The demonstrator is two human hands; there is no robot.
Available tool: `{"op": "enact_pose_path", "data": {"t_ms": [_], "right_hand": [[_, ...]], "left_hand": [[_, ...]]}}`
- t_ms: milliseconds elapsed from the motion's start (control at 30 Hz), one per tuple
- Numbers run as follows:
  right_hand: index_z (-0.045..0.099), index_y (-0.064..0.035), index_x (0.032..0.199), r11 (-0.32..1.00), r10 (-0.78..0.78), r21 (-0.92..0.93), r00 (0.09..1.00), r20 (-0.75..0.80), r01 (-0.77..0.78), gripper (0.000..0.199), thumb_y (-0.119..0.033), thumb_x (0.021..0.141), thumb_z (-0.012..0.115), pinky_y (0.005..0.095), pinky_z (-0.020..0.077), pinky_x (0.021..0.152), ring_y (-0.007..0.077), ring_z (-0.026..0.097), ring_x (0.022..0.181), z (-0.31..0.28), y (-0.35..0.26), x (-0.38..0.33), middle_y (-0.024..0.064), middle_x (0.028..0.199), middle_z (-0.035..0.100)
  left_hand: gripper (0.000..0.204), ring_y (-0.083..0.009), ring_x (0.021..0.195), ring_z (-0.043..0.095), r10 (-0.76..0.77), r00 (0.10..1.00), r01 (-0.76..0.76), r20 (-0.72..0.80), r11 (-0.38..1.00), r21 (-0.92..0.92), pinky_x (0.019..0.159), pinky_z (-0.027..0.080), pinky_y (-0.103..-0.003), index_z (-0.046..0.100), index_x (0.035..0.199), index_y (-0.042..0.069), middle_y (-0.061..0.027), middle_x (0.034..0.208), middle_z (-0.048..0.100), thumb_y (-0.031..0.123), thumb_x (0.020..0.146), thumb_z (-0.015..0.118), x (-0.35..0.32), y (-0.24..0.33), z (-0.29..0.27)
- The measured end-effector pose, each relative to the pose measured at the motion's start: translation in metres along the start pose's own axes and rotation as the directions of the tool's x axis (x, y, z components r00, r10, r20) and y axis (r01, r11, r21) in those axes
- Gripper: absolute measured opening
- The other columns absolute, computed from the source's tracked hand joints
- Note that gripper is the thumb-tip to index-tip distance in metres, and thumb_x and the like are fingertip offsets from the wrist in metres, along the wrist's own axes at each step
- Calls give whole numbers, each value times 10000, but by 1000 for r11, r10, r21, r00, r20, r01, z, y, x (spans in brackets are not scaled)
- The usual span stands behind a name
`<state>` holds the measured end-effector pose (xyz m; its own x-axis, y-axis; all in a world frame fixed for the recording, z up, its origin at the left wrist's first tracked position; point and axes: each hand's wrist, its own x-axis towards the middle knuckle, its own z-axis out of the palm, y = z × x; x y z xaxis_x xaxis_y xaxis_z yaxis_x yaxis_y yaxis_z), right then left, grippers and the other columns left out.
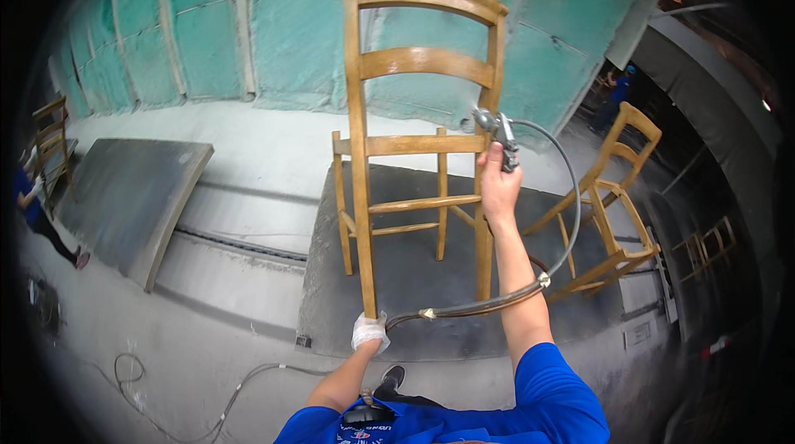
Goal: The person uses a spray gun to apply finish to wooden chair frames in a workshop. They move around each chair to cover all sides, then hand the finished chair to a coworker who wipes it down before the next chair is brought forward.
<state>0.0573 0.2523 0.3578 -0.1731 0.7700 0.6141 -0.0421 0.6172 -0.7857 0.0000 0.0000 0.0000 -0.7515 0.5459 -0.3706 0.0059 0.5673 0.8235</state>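
Note:
A wooden chair frame (425, 63) with a golden-brown finish stands in front of me, its slatted back towards me and its seat open. In my bare right hand (499, 187) is a spray gun (497, 133), its nozzle close to the right back post; a faint mist shows there. My left hand (370, 332), in a whitish glove, is closed round the foot of the left back leg. From the gun a grey hose (571, 195) loops round to the right, passes my right forearm and runs to beside my left hand. Whether that hand also touches the hose, I cannot tell.
Below the chair lies a dark flat board (397, 311). Another chair frame (621, 195) stands at the right. A tilted dark panel (132, 187) and a person (37, 208) beside another chair are at the left. Green sheeting (290, 38) covers the back wall. Hose (224, 411) trails across the floor.

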Motion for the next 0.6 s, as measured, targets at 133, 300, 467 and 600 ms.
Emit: {"op": "enact_pose_path", "data": {"t_ms": [133,300,467,600], "right_hand": [[562,-73,796,996,-72,-70,957,-282,54,510,-517,1040,497,223,300,418,28,401,458,-48,-8,13,-43,656,520],[587,-29,1038,986,-47,158,999,6,45,502,-517,1046,469,189,351,405,22,459,491,-43,-67,-2,3,775,600],[593,-36,995,939,-334,147,927,168,312,459,-488,1035,523,219,378,483,34,486,561,2,-119,-3,-4,761,601],[587,-53,885,980,-191,48,980,-63,194,451,-479,1028,553,260,411,552,53,492,593,-4,-138,5,-7,703,574]], "left_hand": [[438,-364,938,697,-41,998,43,53,998,-38,833,522,-439,680,1065,37,-184,960,731,437,888,705,-6,-5,2],[426,-360,923,698,-34,997,31,63,999,41,811,526,-437,678,1059,44,-184,937,728,427,877,726,-10,-14,1],[436,-353,955,698,-48,990,42,131,998,47,829,525,-438,681,1096,55,-181,1004,732,428,876,732,-8,-33,8],[426,-349,983,700,-7,983,-9,182,996,89,833,530,-435,689,1111,70,-181,1033,734,420,873,733,2,-53,13]]}}
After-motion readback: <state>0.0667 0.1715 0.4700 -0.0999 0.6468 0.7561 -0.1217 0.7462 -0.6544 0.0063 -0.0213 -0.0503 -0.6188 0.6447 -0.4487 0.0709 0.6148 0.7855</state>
